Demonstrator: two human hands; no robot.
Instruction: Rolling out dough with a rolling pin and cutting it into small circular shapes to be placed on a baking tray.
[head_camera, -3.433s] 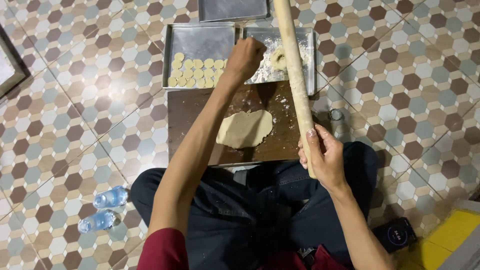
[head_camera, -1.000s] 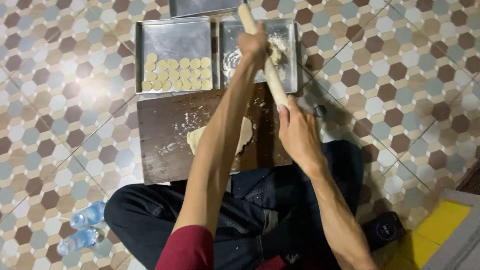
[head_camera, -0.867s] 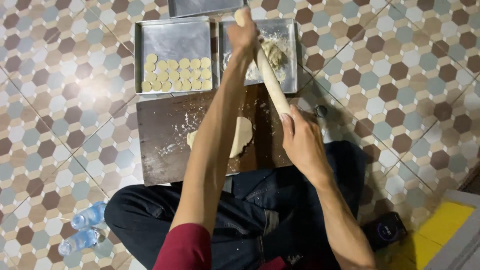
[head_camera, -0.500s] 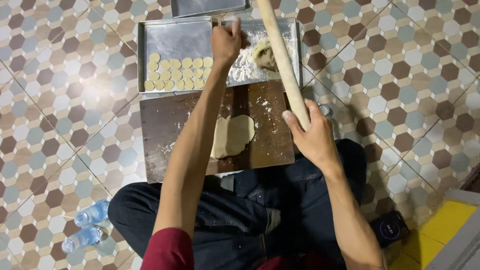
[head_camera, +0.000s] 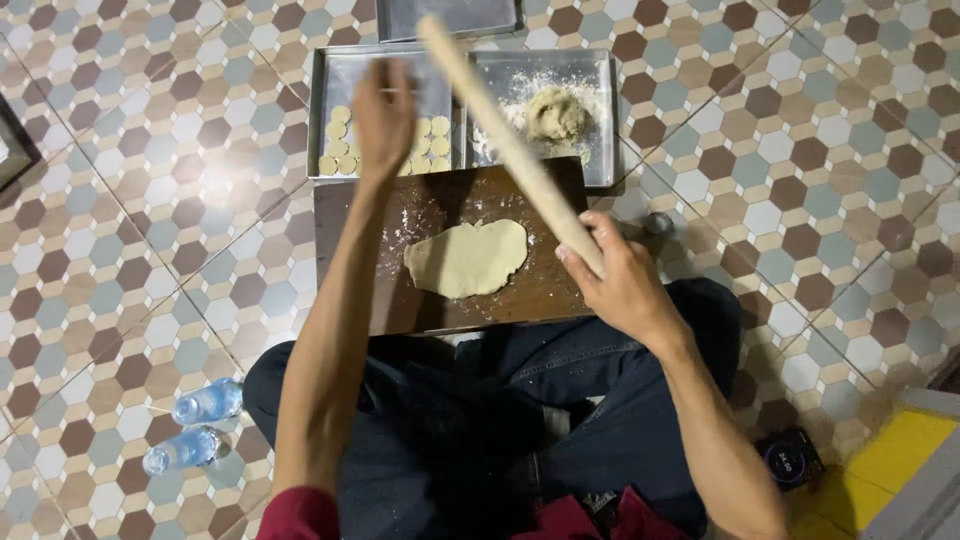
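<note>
On the tiled floor (head_camera: 150, 200), the left hand (head_camera: 385, 115) has moved over the left tray (head_camera: 322, 110), fingers loose, empty; the right hand (head_camera: 620, 285) grips the rolling pin (head_camera: 500, 140) above the dough (head_camera: 467, 258) on the board (head_camera: 350, 290).

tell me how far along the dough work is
Done: a batch of cut rounds sits in the left tray. In hand: the right hand holds the pin above a flattened sheet on the board. Left: a dough lump waits in the right tray.
</note>
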